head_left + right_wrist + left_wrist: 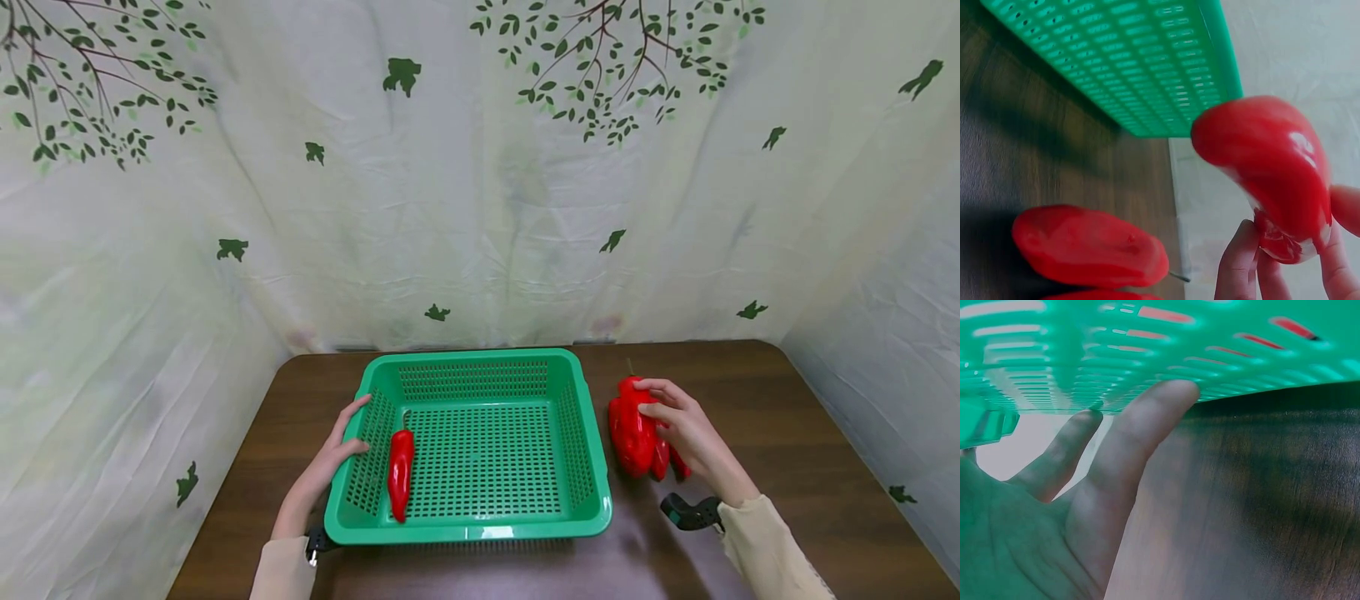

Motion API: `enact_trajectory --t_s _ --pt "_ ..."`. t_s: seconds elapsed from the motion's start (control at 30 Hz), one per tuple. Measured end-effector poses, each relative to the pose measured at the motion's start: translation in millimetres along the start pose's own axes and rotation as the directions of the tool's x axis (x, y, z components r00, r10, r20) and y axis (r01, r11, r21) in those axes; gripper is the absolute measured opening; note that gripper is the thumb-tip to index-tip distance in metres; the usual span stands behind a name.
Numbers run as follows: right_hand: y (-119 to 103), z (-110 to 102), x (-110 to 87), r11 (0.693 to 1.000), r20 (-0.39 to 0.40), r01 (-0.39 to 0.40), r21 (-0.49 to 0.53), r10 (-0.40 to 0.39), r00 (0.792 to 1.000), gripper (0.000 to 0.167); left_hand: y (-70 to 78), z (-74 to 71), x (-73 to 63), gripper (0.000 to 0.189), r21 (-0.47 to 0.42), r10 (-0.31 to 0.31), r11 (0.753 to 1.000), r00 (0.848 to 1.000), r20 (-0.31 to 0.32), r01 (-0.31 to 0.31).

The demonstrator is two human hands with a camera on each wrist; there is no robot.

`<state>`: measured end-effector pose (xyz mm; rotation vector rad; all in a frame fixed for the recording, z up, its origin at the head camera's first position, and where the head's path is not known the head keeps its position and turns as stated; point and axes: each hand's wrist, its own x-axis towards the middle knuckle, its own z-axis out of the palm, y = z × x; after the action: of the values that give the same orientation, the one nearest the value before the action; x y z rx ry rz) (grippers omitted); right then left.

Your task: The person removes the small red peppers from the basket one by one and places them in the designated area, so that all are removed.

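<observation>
While left hand [328,457], fingers straight, touches basket [338,500] edge, right hand [688,429] pinches red pepper [1282,165] outside opposite rim [596,446].

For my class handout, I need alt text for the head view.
A person's right hand holds a red pepper right of a green basket, with more peppers close by on a brown table. The left hand touches the basket's left side, and one pepper lies inside.

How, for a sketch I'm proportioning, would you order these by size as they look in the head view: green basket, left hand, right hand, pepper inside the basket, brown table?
1. Brown table, partly cut off
2. Green basket
3. Left hand and right hand: too alike to rank
4. Pepper inside the basket
</observation>
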<state>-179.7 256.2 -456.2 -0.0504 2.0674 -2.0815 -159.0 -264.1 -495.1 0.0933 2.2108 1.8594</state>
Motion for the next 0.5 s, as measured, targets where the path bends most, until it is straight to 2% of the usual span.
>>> enact_trajectory --t_s 0.5 --pt "2.3 -22.5 -7.4 1.0 -0.033 -0.004 0.004 0.004 0.999 0.03 -0.4 -0.1 -0.1 0.07 0.003 -0.012 1.0 1.0 -0.005 0.012"
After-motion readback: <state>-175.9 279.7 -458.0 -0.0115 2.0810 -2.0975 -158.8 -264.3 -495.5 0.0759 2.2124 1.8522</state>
